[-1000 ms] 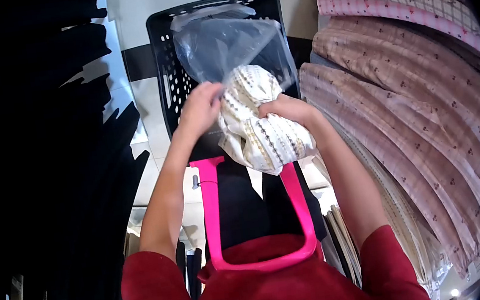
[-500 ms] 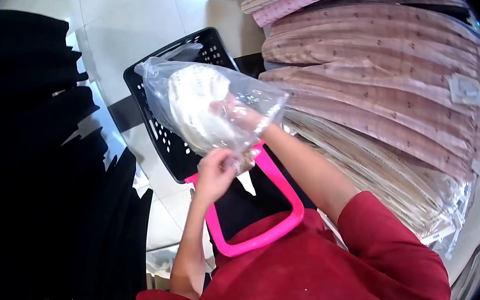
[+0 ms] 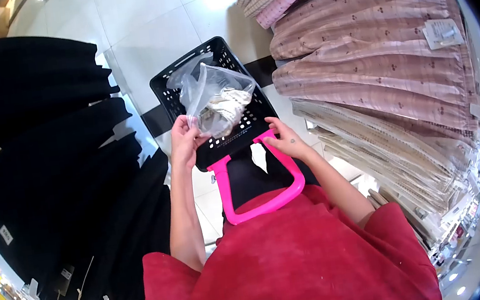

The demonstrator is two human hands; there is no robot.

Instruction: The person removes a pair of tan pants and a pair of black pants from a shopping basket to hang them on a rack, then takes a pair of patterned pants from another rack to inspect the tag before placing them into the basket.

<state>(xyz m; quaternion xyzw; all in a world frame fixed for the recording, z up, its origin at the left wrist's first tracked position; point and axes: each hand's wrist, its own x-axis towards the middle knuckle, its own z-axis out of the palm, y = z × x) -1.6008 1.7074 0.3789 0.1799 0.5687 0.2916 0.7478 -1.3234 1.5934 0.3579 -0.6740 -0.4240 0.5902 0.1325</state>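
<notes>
My left hand pinches the edge of a clear plastic bag. A white, ruffled cloth item shows in and below the bag, over the black basket. Near the basket's front right corner is my right hand, its fingers apart and holding nothing, next to the top of the pink handle. The handle reaches back from the basket to the front of my red shirt.
Black garments hang in a dense row on the left. On the right hang pinkish-brown patterned garments with white tags, and cream ones below them. Pale floor tiles lie beyond the basket.
My right hand has come out of the bag and moved down beside the handle. The bag and white item have dropped lower into the basket. My left hand has moved up and left.
</notes>
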